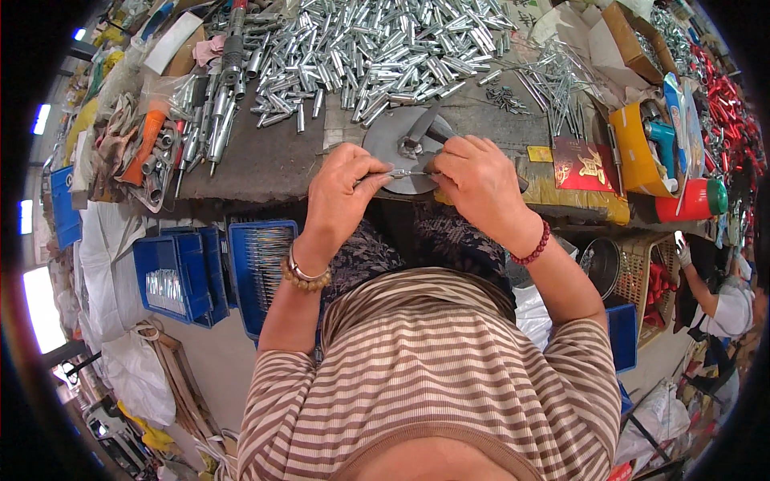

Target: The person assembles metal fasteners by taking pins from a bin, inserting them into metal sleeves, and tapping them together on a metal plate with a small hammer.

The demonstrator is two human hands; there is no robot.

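Hammer (422,123) behind held rod (407,173), grey disc (382,139) beneath, metal tubes (385,60) heaped beyond

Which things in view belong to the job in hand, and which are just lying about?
Probably the job's:
thin metal piece, held between left hand and right hand
round grey plate
hammer
silvery tube pile
thin rods

Apparently just lying about:
red card
red jar with green lid
yellow box
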